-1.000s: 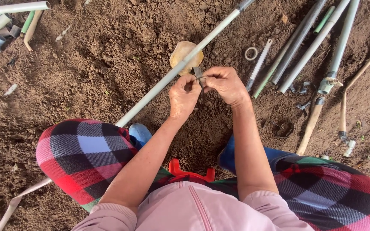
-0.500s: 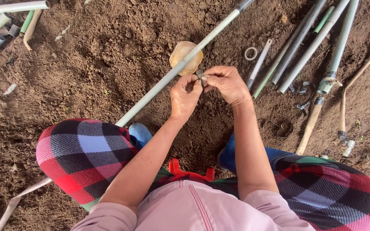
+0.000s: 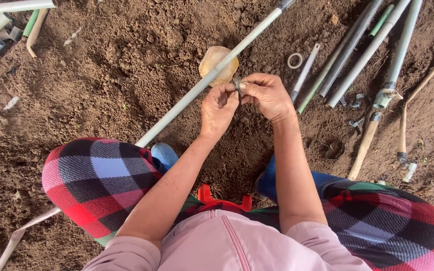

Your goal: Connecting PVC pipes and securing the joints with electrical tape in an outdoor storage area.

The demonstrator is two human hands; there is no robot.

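Right above the long grey pipe (image 3: 187, 98), both the left hand (image 3: 218, 108) and right hand (image 3: 267, 95) are pinching a small dark clip (image 3: 237, 84), seemingly not yet fastened to it.

Grey pipes (image 3: 362, 55) on brown soil (image 3: 126, 60), a tape ring (image 3: 294, 60), wooden handles (image 3: 363, 145) at right

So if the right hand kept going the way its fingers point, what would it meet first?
The right hand points leftward, fingertips on a small dark piece. Just past that it would meet the left hand, pinching the same piece; the long grey pipe seems to lie lower, beyond.
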